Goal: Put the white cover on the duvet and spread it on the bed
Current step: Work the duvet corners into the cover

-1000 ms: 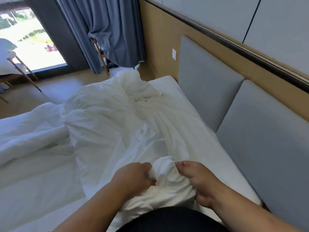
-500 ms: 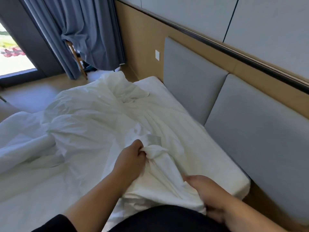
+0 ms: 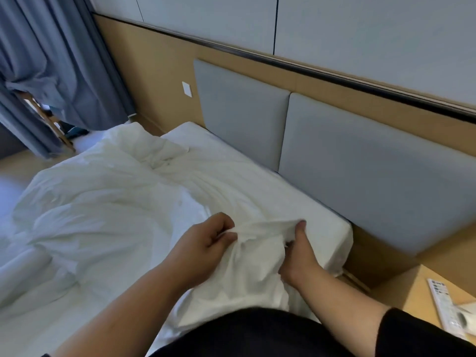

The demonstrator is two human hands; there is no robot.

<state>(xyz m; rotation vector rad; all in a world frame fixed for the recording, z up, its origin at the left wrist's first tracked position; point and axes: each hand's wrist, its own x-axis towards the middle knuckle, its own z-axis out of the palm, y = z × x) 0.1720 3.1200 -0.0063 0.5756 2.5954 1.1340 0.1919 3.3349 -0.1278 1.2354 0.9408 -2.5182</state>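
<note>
Left hand (image 3: 206, 243) pinches a bunched corner of the rumpled white cotton cover (image 3: 252, 256); right hand (image 3: 296, 256) grips the same fold, stretched between them. One duvet heap (image 3: 98, 202) sprawls left across one white bed (image 3: 304, 215). Since before, the hands have drawn apart and the view has swung right.

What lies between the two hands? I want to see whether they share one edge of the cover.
In the head view, a taut bunched fold of the white cover spans from the left hand to the right hand; both grip it.
</note>
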